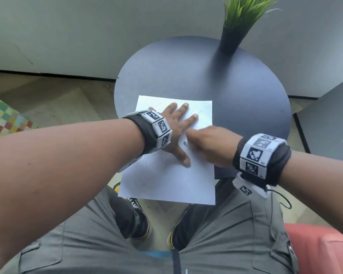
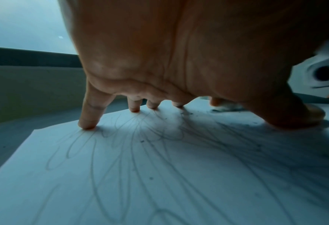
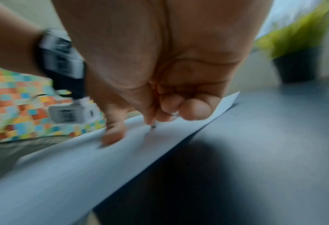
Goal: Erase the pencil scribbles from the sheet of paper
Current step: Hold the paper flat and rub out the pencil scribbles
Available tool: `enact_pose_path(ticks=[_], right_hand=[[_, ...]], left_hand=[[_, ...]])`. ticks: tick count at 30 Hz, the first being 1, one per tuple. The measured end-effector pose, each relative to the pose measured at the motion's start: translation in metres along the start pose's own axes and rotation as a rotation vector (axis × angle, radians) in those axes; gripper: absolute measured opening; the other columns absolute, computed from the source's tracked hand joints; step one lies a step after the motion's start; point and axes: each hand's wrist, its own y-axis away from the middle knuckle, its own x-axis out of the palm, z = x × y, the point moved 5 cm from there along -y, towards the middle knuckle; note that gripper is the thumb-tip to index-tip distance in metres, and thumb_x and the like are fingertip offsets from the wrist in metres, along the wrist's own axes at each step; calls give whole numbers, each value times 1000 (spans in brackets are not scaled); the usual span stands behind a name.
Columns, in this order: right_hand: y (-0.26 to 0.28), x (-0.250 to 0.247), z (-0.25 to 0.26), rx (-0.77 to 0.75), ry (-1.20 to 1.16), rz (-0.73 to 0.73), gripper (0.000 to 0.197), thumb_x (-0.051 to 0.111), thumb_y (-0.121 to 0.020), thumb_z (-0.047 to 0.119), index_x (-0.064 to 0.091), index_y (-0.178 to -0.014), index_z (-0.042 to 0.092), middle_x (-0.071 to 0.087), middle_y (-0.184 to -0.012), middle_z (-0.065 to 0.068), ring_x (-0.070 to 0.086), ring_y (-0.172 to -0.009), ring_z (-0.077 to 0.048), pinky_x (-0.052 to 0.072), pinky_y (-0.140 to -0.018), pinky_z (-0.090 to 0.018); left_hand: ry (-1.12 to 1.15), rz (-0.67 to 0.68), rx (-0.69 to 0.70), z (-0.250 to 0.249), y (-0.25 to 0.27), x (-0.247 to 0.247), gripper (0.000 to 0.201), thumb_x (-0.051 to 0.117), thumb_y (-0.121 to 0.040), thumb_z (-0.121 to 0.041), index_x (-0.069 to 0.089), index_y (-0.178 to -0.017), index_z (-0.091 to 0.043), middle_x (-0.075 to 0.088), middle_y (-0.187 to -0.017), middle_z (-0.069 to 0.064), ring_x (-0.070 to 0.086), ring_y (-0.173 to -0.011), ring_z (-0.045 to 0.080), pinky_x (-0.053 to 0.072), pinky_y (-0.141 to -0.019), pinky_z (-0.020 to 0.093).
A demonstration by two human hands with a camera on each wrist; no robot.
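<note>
A white sheet of paper point(image 1: 166, 180) lies on the round dark table point(image 1: 236, 95), its near edge hanging over the rim. Pencil scribbles point(image 2: 160, 152) loop across it, with dark eraser crumbs point(image 2: 186, 113) near the fingertips. My left hand point(image 1: 175, 125) lies flat on the sheet, fingers point(image 2: 86, 121) spread and pressing down. My right hand point(image 1: 190, 135) is curled between the left thumb and index finger. It pinches a small whitish eraser point(image 3: 153, 125) whose tip touches the paper point(image 3: 83, 167). The eraser point(image 2: 227, 105) shows blurred in the left wrist view.
A black pot with green grass-like leaves point(image 1: 230, 40) stands at the table's far edge. A grey surface point(image 1: 329, 119) is at the right, a colourful checked object point(image 1: 4, 119) at the left, a red seat point(image 1: 321, 248) at the lower right. My knees and shoes are under the table.
</note>
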Motion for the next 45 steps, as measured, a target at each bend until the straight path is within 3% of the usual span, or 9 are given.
enact_pose_path(ticks=[5,9,13,18,21,26,30,35,45], right_hand=[[-6,-19,-40,210,-42,-163,18,41,-98,34,43,-103,18,59,-89,-13,56,-76,-35,50,-67,-38],[6,1,4,-18,-2,-5,14,43,-97,31,44,-101,18,55,-83,-8,51,-74,-31,41,-61,-35],[0,-21,-37,196,-67,-138,22,39,-100,36,46,-103,16,60,-90,-14,55,-77,-33,50,-68,-39],[12,2,-2,-30,-12,26,15,44,-98,35,46,-102,20,57,-87,-2,48,-77,-25,42,-66,-34],[10,-15,-33,128,-86,-147,24,38,-99,43,45,-101,20,60,-83,-6,52,-74,-29,49,-68,-38],[19,6,7,-64,-13,92,16,41,-94,32,45,-103,20,60,-92,-7,54,-82,-30,48,-70,-40],[8,-16,-42,242,-56,-115,25,39,-99,41,44,-106,17,61,-94,-13,56,-80,-34,51,-72,-41],[20,9,12,-16,-52,36,17,41,-98,36,45,-101,20,61,-92,-8,54,-79,-31,50,-70,-41],[0,-17,-55,341,-128,-89,23,40,-97,47,41,-93,24,60,-88,-7,56,-76,-30,53,-73,-41]], left_hand=[[-30,6,-5,-6,5,-7,141,62,-53,-92,-16,-155,-35,-22,-164,4,-13,-150,34,20,-110,66],[-41,13,-3,-7,7,-8,139,63,-54,-91,-16,-155,-35,-22,-164,6,-13,-150,36,20,-110,66],[-51,14,-1,-9,6,-10,135,63,-56,-90,-16,-154,-41,-21,-163,7,-12,-149,38,24,-109,67],[-54,34,-4,-10,5,-10,136,64,-54,-90,-17,-153,-43,-22,-163,8,-12,-149,41,25,-108,68],[-47,23,-5,-9,3,-9,137,63,-53,-91,-17,-153,-43,-22,-163,7,-12,-149,40,26,-107,68],[-71,28,-10,-12,6,-11,136,64,-55,-90,-17,-153,-43,-23,-163,7,-13,-149,39,25,-108,67],[-63,33,-11,-12,5,-11,135,63,-56,-89,-18,-153,-42,-23,-163,8,-12,-149,40,23,-110,67],[-62,30,-8,-11,5,-9,136,63,-55,-90,-17,-153,-42,-23,-163,7,-14,-149,40,22,-109,68],[27,-59,2,9,10,8,133,51,-50,-99,-10,-154,-43,-19,-164,-2,-14,-151,27,18,-108,73]])
